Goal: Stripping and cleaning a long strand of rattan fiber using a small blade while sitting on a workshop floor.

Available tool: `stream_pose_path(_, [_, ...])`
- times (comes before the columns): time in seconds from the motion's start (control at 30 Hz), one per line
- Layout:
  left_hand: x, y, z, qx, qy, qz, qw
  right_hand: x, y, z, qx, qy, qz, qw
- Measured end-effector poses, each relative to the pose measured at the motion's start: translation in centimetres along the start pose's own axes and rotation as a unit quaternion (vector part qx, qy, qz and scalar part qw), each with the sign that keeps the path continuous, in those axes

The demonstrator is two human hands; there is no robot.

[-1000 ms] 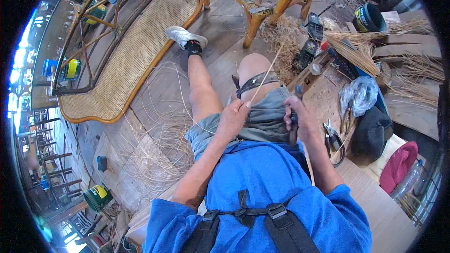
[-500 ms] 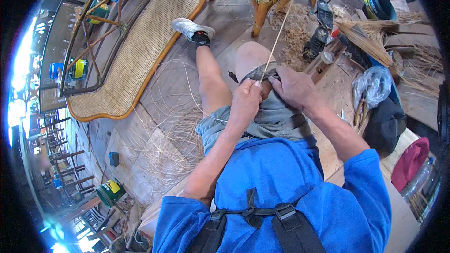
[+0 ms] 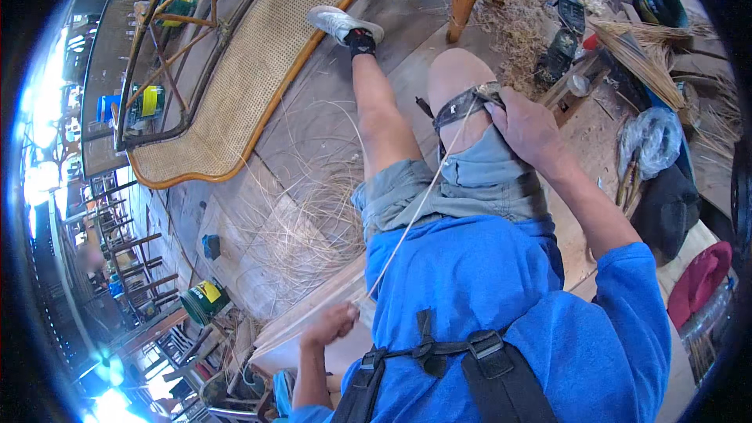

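A dark band [image 3: 456,107] is strapped round my bare right knee. My right hand [image 3: 533,129] is closed at the band's right side, its thumb pressing toward the knee; what lies in its fingers is hidden. From the band a thin pale cane strand [image 3: 413,219] runs taut across my shorts to my left hip. Down there my left hand [image 3: 333,324] is closed in a fist on the strand's near end. A loose heap of thin cane strands [image 3: 313,227] lies on the floor beside my left thigh.
A woven cane panel with a wooden rim [image 3: 258,63] stands at the far left. Bamboo chair legs [image 3: 466,8] and curly shavings [image 3: 513,31] lie ahead. On the right are sandals [image 3: 565,31], a clear plastic bag [image 3: 652,141], a black cap [image 3: 666,211] and cane bundles [image 3: 638,63].
My left hand has left the knee and swung back to my left hip with the strand. The strand, earlier stretching ahead past the knee, now runs back from it. My right hand stays at the band.
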State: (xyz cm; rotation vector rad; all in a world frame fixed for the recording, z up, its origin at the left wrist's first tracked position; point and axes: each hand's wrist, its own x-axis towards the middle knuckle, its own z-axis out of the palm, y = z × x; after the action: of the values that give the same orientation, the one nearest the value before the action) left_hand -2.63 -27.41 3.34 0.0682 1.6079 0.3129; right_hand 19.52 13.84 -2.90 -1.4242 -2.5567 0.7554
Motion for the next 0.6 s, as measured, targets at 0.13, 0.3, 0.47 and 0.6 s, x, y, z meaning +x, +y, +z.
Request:
stream_pose_path(0.13, [0.7,1.0,3.5,-0.136,-0.038,0.184,0.973,0.2,3.0,0.3,0.158,0.023,-0.014,0.987])
stream_pose_path(0.3, [7.2,17.2,8.5,-0.007,0.064,0.345,0.936,-0.2,4.1,-2.2,0.303,0.049,0.095,0.947])
stream_pose_path(0.47, [12.4,27.7,12.3,-0.010,0.022,0.418,0.908,-0.7,0.4,-0.7,0.155,0.040,0.015,0.987])
stream_pose_path(0.6, [12.3,27.4,12.2,0.055,0.062,0.415,0.906,-1.3,-1.2,0.3,0.021,0.006,-0.013,1.000])
